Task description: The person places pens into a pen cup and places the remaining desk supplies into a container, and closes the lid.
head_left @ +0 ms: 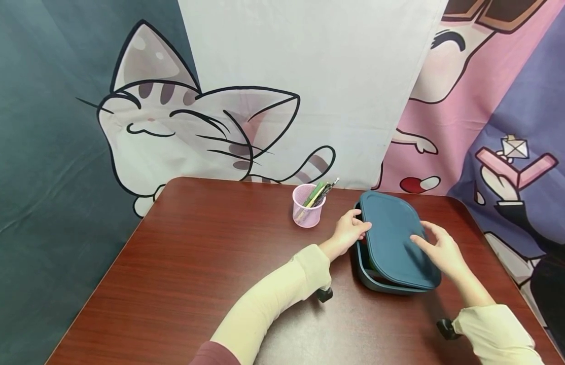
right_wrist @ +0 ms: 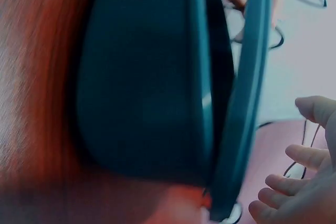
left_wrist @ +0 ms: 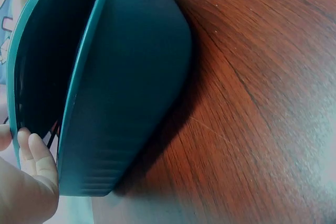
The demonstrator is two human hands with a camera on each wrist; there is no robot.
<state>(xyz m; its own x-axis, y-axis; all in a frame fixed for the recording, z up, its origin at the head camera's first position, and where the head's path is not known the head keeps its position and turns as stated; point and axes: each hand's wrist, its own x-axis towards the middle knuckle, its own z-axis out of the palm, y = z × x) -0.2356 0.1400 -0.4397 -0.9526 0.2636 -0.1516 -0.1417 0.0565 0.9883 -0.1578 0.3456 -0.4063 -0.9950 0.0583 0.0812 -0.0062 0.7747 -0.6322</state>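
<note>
A dark blue rounded box (head_left: 388, 287) stands at the right of the table, its lid (head_left: 396, 238) tilted over it and raised on the left side. My left hand (head_left: 348, 232) pinches the lid's left edge, thumb on top and fingers underneath. The left wrist view shows this hand (left_wrist: 31, 182) by the gap between lid and box. My right hand (head_left: 442, 251) hovers at the lid's right edge. In the right wrist view that hand's fingers (right_wrist: 304, 157) are spread, apart from the lid. Inside the box, bits of red and green show; most contents are hidden.
A pink mesh pen cup (head_left: 306, 215) with several pens stands left of the box, near the table's back edge. The brown wooden table (head_left: 209, 253) stretches to the left. Behind it hangs a cloth backdrop (head_left: 310, 50) with cartoon figures.
</note>
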